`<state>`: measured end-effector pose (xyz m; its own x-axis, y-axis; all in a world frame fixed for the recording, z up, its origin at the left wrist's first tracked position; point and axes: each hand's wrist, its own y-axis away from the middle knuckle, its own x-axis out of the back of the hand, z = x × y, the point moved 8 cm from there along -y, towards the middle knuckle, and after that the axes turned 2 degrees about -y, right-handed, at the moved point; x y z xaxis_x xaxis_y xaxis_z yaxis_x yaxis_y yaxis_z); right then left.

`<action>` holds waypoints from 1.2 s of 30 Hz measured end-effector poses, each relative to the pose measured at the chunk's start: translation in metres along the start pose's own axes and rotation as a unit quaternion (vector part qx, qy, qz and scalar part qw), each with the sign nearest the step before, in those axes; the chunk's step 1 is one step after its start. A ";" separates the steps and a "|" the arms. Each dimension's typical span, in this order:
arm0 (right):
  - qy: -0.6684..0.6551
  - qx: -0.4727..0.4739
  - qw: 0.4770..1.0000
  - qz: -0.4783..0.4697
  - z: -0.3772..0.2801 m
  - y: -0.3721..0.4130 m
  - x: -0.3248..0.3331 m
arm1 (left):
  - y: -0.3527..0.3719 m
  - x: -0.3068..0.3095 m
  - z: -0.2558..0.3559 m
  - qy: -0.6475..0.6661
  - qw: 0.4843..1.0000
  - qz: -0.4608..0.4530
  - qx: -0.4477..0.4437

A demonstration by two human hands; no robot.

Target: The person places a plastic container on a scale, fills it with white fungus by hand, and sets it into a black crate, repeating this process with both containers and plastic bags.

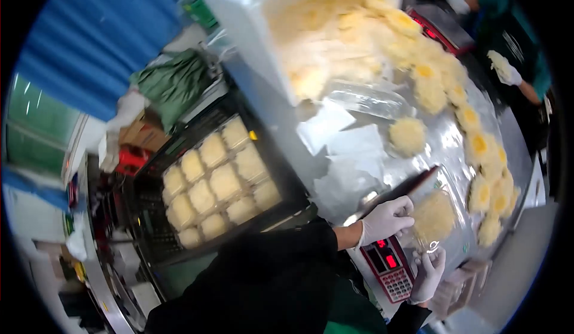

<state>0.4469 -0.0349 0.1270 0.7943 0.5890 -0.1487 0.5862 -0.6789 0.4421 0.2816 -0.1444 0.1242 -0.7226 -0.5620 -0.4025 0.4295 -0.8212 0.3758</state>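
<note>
A clear plastic box with a pale yellow, shredded-looking clump in it sits over the digital scale. My left hand, in a white glove, has curled fingers at the box's left edge. At the near edge, my right hand, also gloved, pinches the box between thumb and fingers. Red digits glow on the scale's display, above its keypad. Beyond the box, a single round yellow clump lies on the metal table, close to white sheets.
Left of me, a black crate holds several filled clear boxes. A white foam box spills yellow clumps along the table's far and right side. A co-worker's gloved hand holds a clump near another scale.
</note>
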 end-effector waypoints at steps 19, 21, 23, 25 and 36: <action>0.189 0.099 0.823 -0.527 0.033 0.080 -0.357 | 0.253 0.253 0.068 0.235 0.807 0.440 -0.317; 0.218 0.095 0.821 -0.519 0.039 0.074 -0.352 | 0.353 0.316 0.064 0.102 0.703 0.627 -0.319; 0.222 0.083 0.834 -0.499 0.041 0.054 -0.342 | 0.460 0.401 0.026 -0.172 0.543 0.799 -0.195; 0.235 0.034 0.865 -0.443 0.043 0.027 -0.321 | 0.546 0.467 -0.018 -0.327 0.392 0.860 0.017; 0.290 0.101 0.945 -0.112 -0.046 -0.042 -0.173 | 0.588 0.537 -0.112 -0.441 0.296 0.770 0.355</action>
<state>0.2777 -0.0880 0.1753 0.4591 0.8296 0.3179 0.7947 -0.5434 0.2705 0.2065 -0.9404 0.0356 0.0383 0.2850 0.9578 0.6210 0.7441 -0.2462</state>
